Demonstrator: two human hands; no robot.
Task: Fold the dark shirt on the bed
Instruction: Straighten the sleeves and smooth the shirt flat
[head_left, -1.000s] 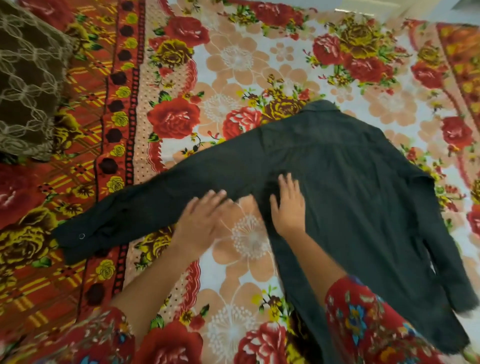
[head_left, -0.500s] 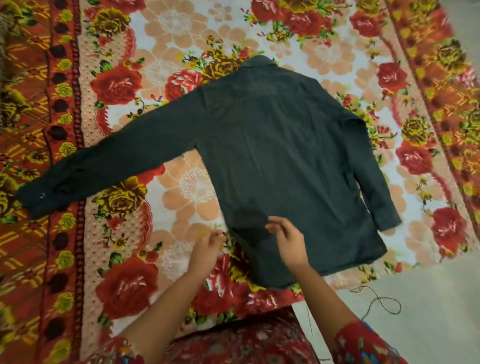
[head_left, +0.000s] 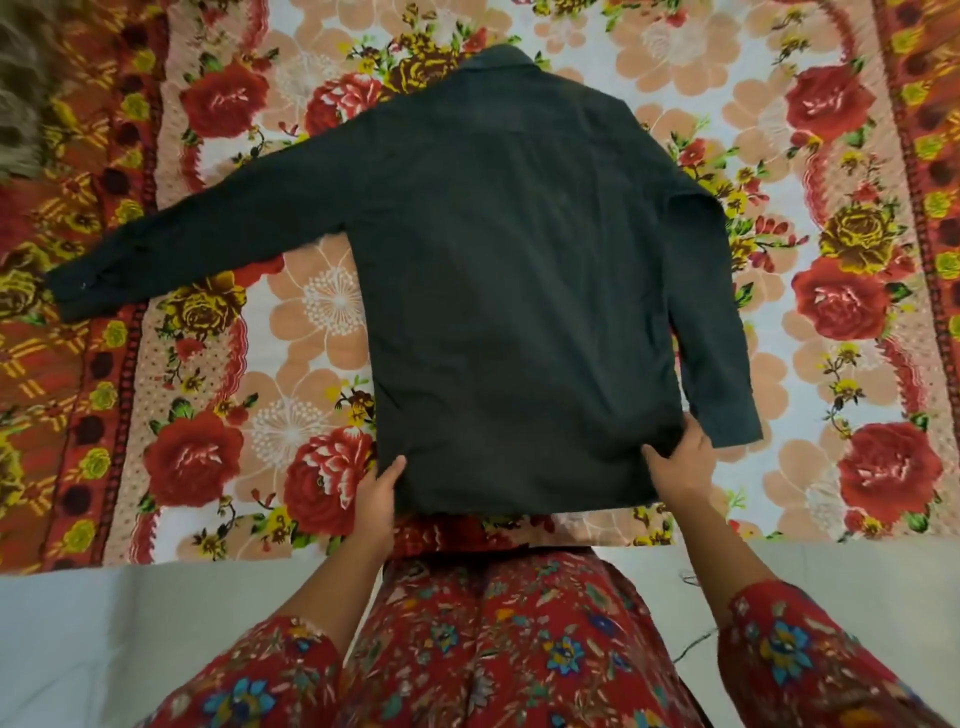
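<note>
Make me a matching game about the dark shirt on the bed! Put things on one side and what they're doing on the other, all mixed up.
Things:
1 left sleeve
2 right sleeve
3 collar
4 left hand and right hand

States:
A at the far end
B gripping the bottom corners
C stretched out sideways
D lying down along the side of the shirt

Pairs: 1-C, 2-D, 3-A, 4-B

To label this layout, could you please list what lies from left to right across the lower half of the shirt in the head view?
Outstretched sleeve cuff → left hand → dark shirt hem → right hand → other sleeve cuff.
</note>
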